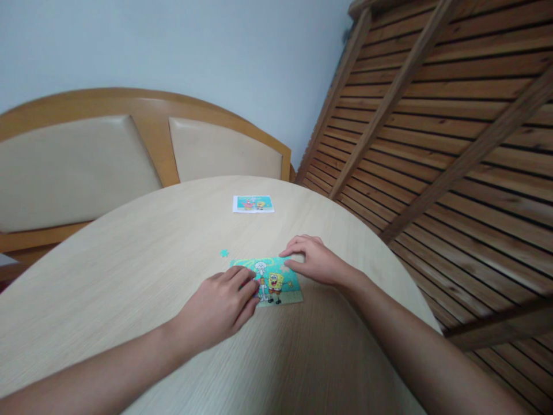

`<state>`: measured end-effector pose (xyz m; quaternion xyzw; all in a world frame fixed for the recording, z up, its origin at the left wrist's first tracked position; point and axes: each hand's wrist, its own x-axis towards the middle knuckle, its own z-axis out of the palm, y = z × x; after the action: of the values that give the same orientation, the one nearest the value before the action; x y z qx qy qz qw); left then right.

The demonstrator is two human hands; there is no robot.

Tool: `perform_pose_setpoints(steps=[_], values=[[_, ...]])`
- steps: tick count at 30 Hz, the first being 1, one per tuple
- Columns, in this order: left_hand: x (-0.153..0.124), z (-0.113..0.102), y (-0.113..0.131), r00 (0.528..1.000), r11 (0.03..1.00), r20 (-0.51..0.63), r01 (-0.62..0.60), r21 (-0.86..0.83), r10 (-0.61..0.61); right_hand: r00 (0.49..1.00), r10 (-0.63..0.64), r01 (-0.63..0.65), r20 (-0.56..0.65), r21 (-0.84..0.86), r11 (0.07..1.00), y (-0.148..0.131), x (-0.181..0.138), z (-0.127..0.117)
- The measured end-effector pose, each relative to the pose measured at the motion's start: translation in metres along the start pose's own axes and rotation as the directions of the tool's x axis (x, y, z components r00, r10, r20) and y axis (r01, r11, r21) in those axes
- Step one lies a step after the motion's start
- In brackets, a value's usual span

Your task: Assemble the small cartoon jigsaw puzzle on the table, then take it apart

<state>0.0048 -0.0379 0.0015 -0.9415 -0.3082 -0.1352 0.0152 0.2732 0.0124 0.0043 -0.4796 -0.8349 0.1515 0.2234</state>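
Observation:
A jigsaw puzzle lies flat on the table, its pieces joined into a turquoise picture with a yellow square cartoon figure and a pale tall one. My left hand rests over its left part, fingers bent loosely and fingertips on the surface, hiding that side. At the upper right corner is my right hand, thumb over the puzzle and curved fingers along the far edge, with a gap between thumb and index. One loose turquoise puzzle piece lies just beyond the upper left corner.
Farther back on the round wooden table lies a small printed reference picture with a white border. A padded bench back stands behind the table. Wooden slats rise along the right side.

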Motion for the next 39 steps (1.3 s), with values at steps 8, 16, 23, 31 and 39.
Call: perform_pose_setpoints(steps=[8, 16, 23, 31, 39], values=[[-0.001, 0.0, 0.0, 1.0, 1.0, 0.024, 0.009, 0.007, -0.01, 1.0, 0.017, -0.017, -0.004, -0.041, 0.999, -0.004, 0.0, -0.001], [0.0, -0.001, 0.0, 1.0, 1.0, 0.025, 0.005, 0.016, -0.006, 1.0, 0.022, -0.022, 0.0, -0.077, 0.997, -0.009, 0.001, -0.001], [-0.001, -0.001, 0.0, 1.0, 1.0, 0.025, 0.004, 0.005, -0.004, 0.999, -0.026, 0.026, 0.022, -0.014, 1.0, -0.006, 0.0, -0.003], [0.0, 0.001, -0.002, 1.0, 1.0, 0.006, 0.008, -0.005, -0.008, 0.999, -0.011, 0.01, 0.032, 0.047, 0.999, -0.001, -0.003, -0.009], [0.002, 0.0, -0.002, 0.998, 0.997, -0.056, 0.014, -0.075, -0.019, 0.999, -0.03, 0.029, 0.036, 0.039, 0.999, 0.003, -0.002, -0.006]])
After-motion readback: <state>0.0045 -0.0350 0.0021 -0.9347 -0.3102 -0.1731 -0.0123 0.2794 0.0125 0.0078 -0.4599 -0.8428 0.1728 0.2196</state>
